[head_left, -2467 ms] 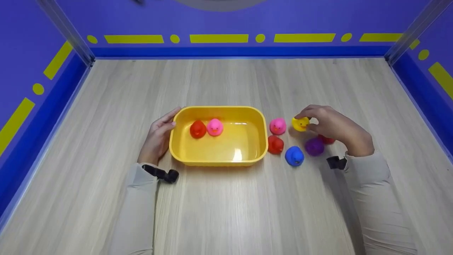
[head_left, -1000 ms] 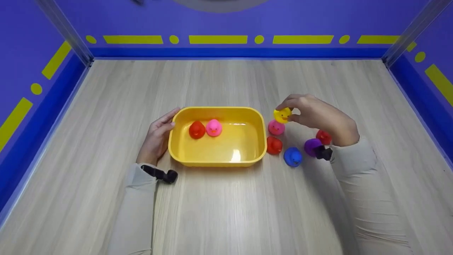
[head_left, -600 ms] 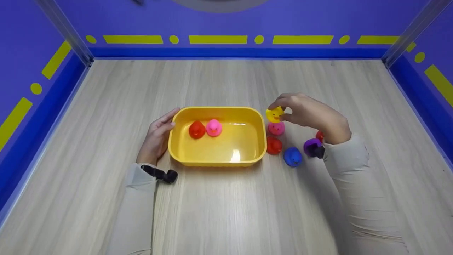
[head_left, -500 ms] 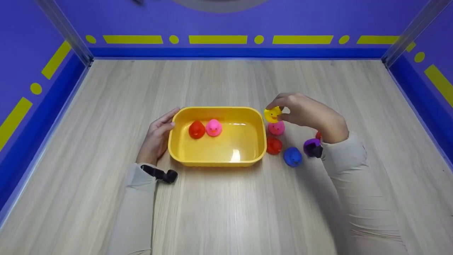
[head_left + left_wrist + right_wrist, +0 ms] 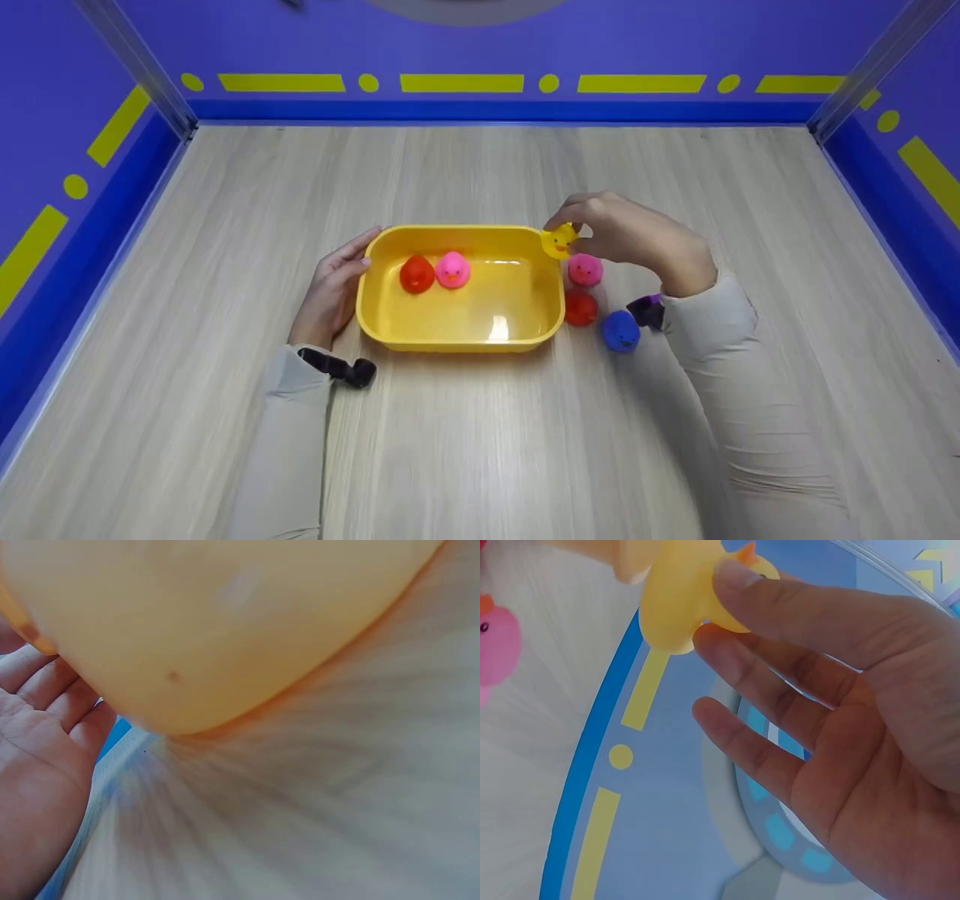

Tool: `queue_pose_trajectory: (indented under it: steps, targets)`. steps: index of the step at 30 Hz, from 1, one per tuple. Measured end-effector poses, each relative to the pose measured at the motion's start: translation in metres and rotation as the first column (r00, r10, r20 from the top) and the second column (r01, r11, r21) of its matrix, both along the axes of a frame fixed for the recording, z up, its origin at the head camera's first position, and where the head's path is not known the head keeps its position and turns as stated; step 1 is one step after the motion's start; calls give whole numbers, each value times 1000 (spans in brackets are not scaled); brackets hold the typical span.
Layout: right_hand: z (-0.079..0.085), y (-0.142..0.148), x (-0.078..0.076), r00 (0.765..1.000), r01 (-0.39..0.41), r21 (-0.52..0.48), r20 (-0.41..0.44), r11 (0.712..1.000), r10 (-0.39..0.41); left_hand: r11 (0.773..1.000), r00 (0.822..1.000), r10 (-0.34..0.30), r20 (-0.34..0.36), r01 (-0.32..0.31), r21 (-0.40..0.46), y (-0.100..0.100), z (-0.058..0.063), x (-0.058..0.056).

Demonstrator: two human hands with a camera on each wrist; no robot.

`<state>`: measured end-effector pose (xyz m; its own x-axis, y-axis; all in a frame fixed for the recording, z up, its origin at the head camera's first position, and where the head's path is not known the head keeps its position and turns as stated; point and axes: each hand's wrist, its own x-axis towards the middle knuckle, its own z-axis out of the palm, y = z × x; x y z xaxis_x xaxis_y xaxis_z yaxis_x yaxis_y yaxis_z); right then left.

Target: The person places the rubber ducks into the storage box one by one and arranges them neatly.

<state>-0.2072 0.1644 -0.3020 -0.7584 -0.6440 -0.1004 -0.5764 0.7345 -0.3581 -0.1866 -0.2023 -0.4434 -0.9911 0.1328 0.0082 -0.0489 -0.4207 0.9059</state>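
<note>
In the head view my right hand (image 5: 626, 236) pinches a yellow rubber duck (image 5: 559, 241) between thumb and fingers, over the right back corner of a yellow plastic tub (image 5: 480, 346). The right wrist view shows the thumb on the duck's (image 5: 676, 596) side. My left hand (image 5: 330, 289) holds the tub's left end, thumb at the rim and fingers along the outer wall. Inside the tub sit a red duck (image 5: 417, 274) and a pink duck (image 5: 453, 270). Outside its right end are another pink duck (image 5: 586, 270), another red duck (image 5: 581, 308) and a blue duck (image 5: 621, 331).
A purple duck (image 5: 655, 299) is mostly hidden behind the right wrist camera (image 5: 643, 315). The wood-patterned table (image 5: 480, 435) is bounded by blue-purple walls (image 5: 480, 52) with yellow markings at the back and sides.
My right hand has lifted the yellow duck from among the others and carried it left to the tub's corner. The right arm now covers the far-right red duck. My left hand stays put.
</note>
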Motion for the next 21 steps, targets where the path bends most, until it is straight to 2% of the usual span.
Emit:
queue_pose_trajectory:
  steps: [11,21]
  targets:
    - [6,-20,-4,999,-13,25,32,1000,12,1000,1000,-1,7,1,9,0,0,-1]
    - [5,-39,-10,995,-1,57,98,998,-5,1000,1000,8,8,-8,2,0,0,0]
